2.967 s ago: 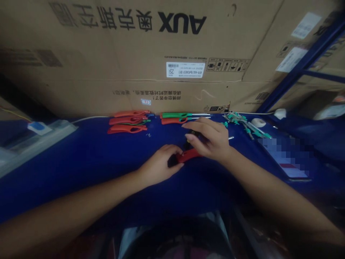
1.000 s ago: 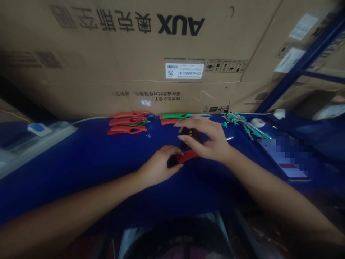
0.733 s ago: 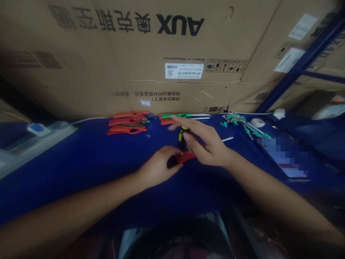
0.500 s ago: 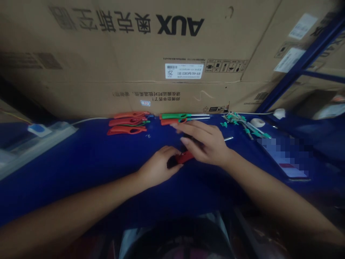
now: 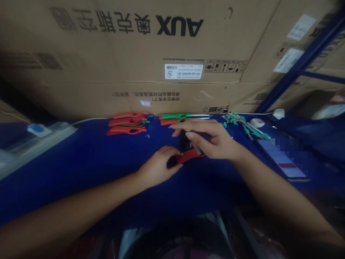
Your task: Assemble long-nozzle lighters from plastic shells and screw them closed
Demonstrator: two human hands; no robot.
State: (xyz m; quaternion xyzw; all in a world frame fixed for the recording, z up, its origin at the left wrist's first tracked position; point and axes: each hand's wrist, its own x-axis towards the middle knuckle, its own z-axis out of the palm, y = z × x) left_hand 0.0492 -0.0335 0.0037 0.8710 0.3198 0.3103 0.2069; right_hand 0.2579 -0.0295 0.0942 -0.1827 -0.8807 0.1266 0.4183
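My left hand (image 5: pixel 159 166) is closed round the near end of a red plastic handle piece (image 5: pixel 189 156) lying on the blue table (image 5: pixel 81 158). My right hand (image 5: pixel 208 138) is over the handle's far end, its fingers curled round a small black tool with a yellow mark (image 5: pixel 184 141) that stands on the red piece. Most of the tool is hidden by the fingers.
Red handle pieces (image 5: pixel 126 122) lie in a row at the back left. A green and a red one with metal rods (image 5: pixel 178 118) lie behind my hands. Green-tipped metal parts (image 5: pixel 244 126) and a white roll (image 5: pixel 258 122) sit at the right. Cardboard boxes (image 5: pixel 161 54) wall the back.
My right hand's fingers lifted and spread off the small tool, then came back down and curled round it again. The left hand has stayed on the red piece.
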